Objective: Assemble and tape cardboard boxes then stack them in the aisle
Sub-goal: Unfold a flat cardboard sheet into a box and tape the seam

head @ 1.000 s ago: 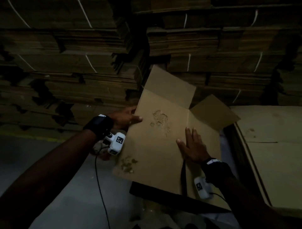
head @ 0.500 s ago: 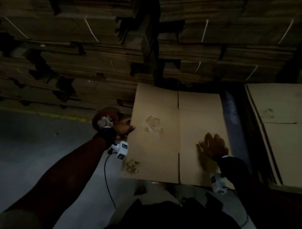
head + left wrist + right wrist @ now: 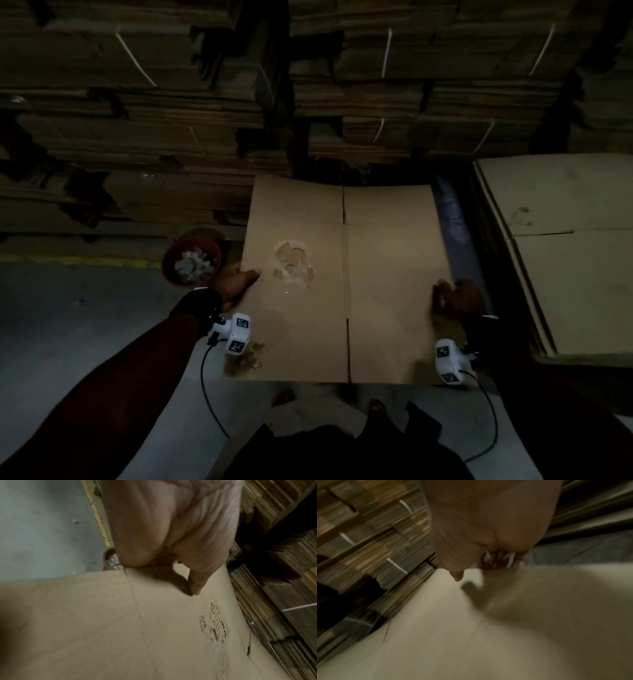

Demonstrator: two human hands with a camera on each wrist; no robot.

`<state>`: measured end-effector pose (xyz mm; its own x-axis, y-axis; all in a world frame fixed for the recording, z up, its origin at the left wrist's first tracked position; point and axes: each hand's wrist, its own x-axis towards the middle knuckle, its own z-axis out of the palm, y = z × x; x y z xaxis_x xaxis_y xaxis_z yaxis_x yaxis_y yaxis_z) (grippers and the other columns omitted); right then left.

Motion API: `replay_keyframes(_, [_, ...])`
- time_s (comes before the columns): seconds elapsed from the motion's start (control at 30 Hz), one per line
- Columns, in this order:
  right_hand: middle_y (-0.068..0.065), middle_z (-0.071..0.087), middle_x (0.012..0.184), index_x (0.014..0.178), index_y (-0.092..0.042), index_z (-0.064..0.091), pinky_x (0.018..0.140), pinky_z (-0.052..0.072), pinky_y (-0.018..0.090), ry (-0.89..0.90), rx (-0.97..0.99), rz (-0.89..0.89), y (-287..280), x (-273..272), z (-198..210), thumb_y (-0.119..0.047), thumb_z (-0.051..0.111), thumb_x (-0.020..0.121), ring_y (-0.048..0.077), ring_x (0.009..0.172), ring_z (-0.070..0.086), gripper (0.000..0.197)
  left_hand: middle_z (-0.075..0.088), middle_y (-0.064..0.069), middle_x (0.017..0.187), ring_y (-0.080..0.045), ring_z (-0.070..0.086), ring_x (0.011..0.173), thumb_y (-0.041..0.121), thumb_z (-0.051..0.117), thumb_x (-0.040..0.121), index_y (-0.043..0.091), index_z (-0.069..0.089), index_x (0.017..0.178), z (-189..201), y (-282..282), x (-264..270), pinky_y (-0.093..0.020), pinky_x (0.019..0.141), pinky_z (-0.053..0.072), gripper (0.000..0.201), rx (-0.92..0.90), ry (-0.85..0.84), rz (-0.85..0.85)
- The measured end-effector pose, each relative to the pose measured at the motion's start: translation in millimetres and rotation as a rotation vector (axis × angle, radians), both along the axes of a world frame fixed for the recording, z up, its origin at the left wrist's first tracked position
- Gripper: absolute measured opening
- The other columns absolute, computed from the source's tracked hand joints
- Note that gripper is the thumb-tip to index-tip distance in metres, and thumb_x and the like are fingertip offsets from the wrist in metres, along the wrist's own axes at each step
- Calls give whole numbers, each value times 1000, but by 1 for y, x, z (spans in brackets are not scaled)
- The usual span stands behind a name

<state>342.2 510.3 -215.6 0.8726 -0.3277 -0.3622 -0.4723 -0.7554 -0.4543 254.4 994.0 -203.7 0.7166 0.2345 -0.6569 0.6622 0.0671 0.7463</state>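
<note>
A brown cardboard box (image 3: 376, 274) faces me with its two flaps folded flat, meeting at a centre seam. A torn, scuffed patch (image 3: 293, 263) marks the left flap. My left hand (image 3: 236, 282) grips the box's left edge; the thumb (image 3: 195, 586) lies on top and the fingers are hidden beneath. At the right edge my right hand (image 3: 457, 298) holds on with its fingers curled over the rim. The right wrist view is blurred and shows the thumb (image 3: 457, 577) just above the cardboard (image 3: 505, 628).
Strapped bundles of flat cardboard (image 3: 376, 85) are stacked high behind the box. More flat sheets (image 3: 565, 240) lie on the right. A red pot of white scraps (image 3: 191, 260) stands by my left hand, near a yellow floor line (image 3: 102, 262). Grey floor (image 3: 85, 325) lies left.
The raised flaps have come down flat. My right hand slid from the middle of the panel to the right edge. The left hand keeps its grip on the left edge.
</note>
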Motion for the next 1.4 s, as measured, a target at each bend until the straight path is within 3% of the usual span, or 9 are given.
replay_keyframes(0.13, [12, 68, 85, 79, -25, 63, 80, 57, 54, -113, 173, -87, -1, -20, 7, -82, 53, 81, 40, 85, 68, 59, 70, -19, 118, -40, 68, 106, 15, 64, 98, 8, 57, 132, -2, 7, 0, -58, 93, 54, 36, 8, -39, -10])
replay_keyframes(0.37, [-2, 73, 94, 107, -29, 65, 83, 58, 50, -260, 319, -12, 3, -43, 36, -76, 58, 85, 23, 88, 70, 53, 67, -18, 122, -37, 67, 105, 9, 61, 98, 10, 55, 137, 19, 8, 12, -53, 94, 54, 40, 45, -159, -20])
replay_keyframes(0.5, [8, 72, 111, 123, -17, 64, 85, 55, 40, -358, 413, -72, -15, -48, 69, -48, 61, 98, 25, 98, 69, 40, 68, -14, 117, -34, 68, 100, 11, 59, 100, 15, 52, 137, 66, -12, 37, -49, 86, 57, 37, 21, -270, -89])
replay_keyframes(0.67, [-1, 74, 105, 114, -22, 65, 88, 58, 43, -516, 445, -130, -73, -60, 102, -54, 61, 96, 17, 97, 71, 38, 71, -7, 115, -28, 71, 97, 10, 62, 98, 23, 56, 129, 123, -63, 76, -48, 84, 57, 34, 53, -435, -161])
replay_keyframes(0.9, [7, 72, 103, 112, -16, 64, 86, 58, 43, -649, 454, -280, -190, -88, 141, -46, 65, 97, 25, 96, 70, 33, 67, -13, 122, -24, 69, 97, 10, 62, 98, 14, 52, 139, 189, -196, 129, -45, 83, 58, 43, 103, -570, -341])
replay_keyframes(1.03, [5, 69, 97, 113, -9, 62, 65, 50, 14, -688, 468, -380, -246, -115, 153, -38, 60, 101, 18, 88, 66, 31, 67, -10, 120, -22, 68, 96, 11, 62, 98, 14, 49, 143, 216, -282, 158, -38, 74, 62, 47, 104, -589, -479])
replay_keyframes(1.13, [4, 70, 108, 118, -11, 64, 83, 53, 24, -752, 486, -486, -278, -131, 152, -41, 61, 101, 19, 98, 67, 35, 67, -12, 118, -23, 67, 94, 11, 60, 99, 15, 49, 142, 235, -340, 185, -30, 64, 61, 44, 152, -590, -568])
replay_keyframes(1.23, [2, 69, 112, 123, -9, 63, 82, 52, 25, -762, 527, -596, -297, -140, 147, -34, 60, 102, 3, 93, 64, 33, 64, -23, 127, -36, 64, 106, 10, 62, 98, 12, 52, 141, 240, -388, 222, -39, 74, 56, 44, 233, -614, -671])
replay_keyframes(1.4, [4, 70, 106, 114, -6, 64, 67, 49, 16, -779, 510, -820, -319, -133, 128, -33, 61, 101, 12, 91, 66, 30, 64, -10, 121, -28, 63, 105, 12, 64, 98, 14, 52, 143, 240, -476, 291, -43, 89, 53, 47, 346, -636, -858])
